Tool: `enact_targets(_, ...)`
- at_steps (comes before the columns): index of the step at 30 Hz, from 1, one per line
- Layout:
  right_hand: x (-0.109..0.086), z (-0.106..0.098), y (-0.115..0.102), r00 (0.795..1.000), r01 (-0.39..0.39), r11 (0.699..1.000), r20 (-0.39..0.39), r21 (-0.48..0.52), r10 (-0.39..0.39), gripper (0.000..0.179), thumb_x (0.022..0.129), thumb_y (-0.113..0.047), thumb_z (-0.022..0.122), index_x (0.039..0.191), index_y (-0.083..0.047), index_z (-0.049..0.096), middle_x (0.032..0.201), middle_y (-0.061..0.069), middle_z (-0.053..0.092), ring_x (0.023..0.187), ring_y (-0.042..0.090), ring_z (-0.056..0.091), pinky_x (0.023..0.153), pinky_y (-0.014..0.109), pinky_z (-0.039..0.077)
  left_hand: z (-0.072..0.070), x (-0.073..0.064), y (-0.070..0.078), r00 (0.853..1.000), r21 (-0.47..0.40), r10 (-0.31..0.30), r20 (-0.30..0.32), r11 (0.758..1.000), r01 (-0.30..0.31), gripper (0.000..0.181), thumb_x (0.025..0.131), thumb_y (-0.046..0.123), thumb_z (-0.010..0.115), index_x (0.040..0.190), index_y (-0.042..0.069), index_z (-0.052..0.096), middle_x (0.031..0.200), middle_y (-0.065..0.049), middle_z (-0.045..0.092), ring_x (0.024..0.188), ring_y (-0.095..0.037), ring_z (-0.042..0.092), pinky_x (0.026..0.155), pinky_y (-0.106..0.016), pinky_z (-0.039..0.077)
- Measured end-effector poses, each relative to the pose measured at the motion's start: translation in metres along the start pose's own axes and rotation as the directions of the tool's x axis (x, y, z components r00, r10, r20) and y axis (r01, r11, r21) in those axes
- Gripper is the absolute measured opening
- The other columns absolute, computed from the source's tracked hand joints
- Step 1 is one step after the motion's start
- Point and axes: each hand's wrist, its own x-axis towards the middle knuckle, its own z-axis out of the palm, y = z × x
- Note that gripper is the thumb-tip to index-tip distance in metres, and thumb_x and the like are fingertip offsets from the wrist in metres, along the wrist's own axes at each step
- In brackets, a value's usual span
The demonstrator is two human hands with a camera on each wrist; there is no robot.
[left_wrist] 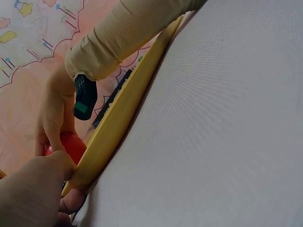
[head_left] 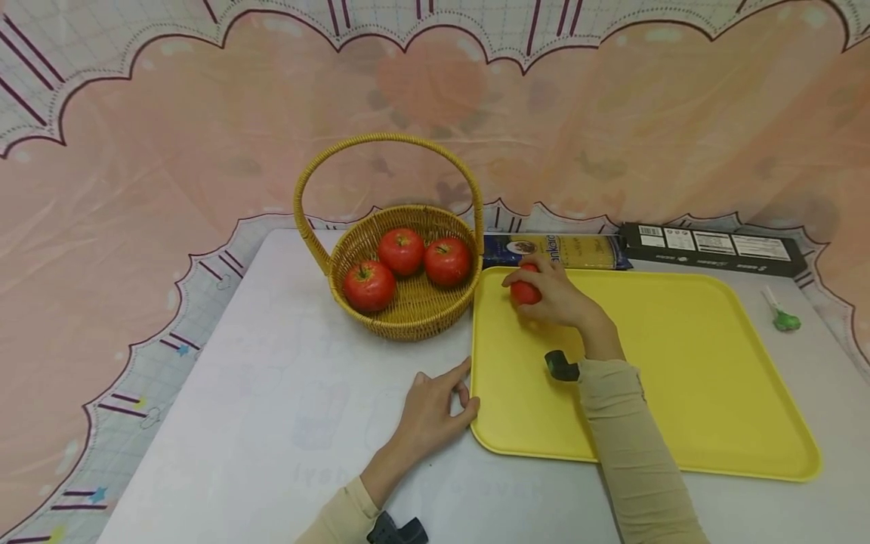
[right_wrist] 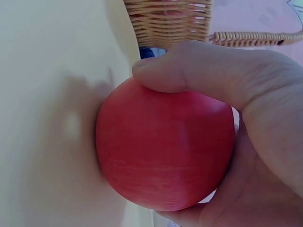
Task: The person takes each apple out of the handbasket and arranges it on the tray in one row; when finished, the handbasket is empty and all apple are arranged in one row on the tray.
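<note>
My right hand [head_left: 553, 291] holds a red apple [head_left: 525, 292] at the far left corner of a yellow tray [head_left: 693, 363]. In the right wrist view the thumb lies across the apple [right_wrist: 165, 146], which is at the tray's surface; whether it bears on it I cannot tell. My left hand [head_left: 431, 412] pinches the tray's left rim, with a finger below the edge in the left wrist view. Behind the tray's left side stands a yellow wicker basket [head_left: 408, 330] with a tall handle. Three red apples [head_left: 369, 286] lie inside it.
A blue and yellow pasta packet [head_left: 564, 251] lies behind the tray, beside a long black box [head_left: 714, 249]. To the tray's right is a small green object with a white stick [head_left: 786, 321]. A patterned cloth [head_left: 204, 151] hangs behind the white table [head_left: 272, 423].
</note>
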Motion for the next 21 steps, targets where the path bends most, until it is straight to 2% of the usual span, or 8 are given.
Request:
enact_targets(7, 0.0, -0.001, 0.002, 0.999, -0.03, 0.999, 0.025, 0.024, 0.03, 0.044, 0.082, -0.015, 0.069, 0.125, -0.012, 0.058, 0.145, 0.018, 0.028, 0.125, 0.045, 0.028, 0.094, 0.061, 0.038, 0.0, 0.001, -0.001, 1.0, 0.01, -0.017, 0.021, 1.0, 0.017, 0.053, 0.083, 0.026, 0.066, 0.132, 0.008, 0.055, 0.068, 0.019, 0.057, 0.041, 0.006, 0.023, 0.069, -0.022, 0.024)
enact_targets(10, 0.0, -0.001, 0.004, 1.0, -0.027, 0.999, 0.013, 0.02, 0.026, 0.045, 0.083, -0.018, 0.068, 0.126, -0.012, 0.057, 0.145, 0.018, 0.03, 0.125, 0.046, 0.03, 0.095, 0.061, 0.037, 0.001, 0.0, -0.001, 1.0, 0.01, -0.02, 0.022, 1.0, 0.02, 0.053, 0.083, 0.026, 0.066, 0.132, 0.007, 0.056, 0.068, 0.019, 0.056, 0.041, 0.006, 0.024, 0.069, -0.022, 0.025)
enact_targets(16, 0.003, -0.003, 0.0, 0.998, -0.005, 0.999, -0.058, 0.034, 0.007, 0.045, 0.088, -0.023, 0.064, 0.13, -0.013, 0.053, 0.145, 0.019, 0.033, 0.13, 0.042, 0.033, 0.098, 0.059, 0.038, 0.001, 0.0, -0.002, 1.0, 0.019, -0.017, 0.018, 1.0, 0.017, 0.054, 0.082, 0.026, 0.067, 0.131, 0.008, 0.056, 0.069, 0.018, 0.057, 0.041, 0.006, 0.024, 0.069, -0.021, 0.025)
enact_targets(21, 0.006, -0.004, -0.009, 0.989, 0.072, 0.995, -0.136, 0.063, -0.063, 0.039, 0.09, -0.024, 0.062, 0.128, -0.014, 0.054, 0.144, 0.016, 0.038, 0.132, 0.036, 0.036, 0.103, 0.056, 0.036, 0.001, 0.0, -0.002, 1.0, 0.015, -0.019, 0.022, 1.0, 0.019, 0.054, 0.082, 0.027, 0.067, 0.131, 0.008, 0.056, 0.069, 0.019, 0.057, 0.041, 0.006, 0.025, 0.068, -0.021, 0.024)
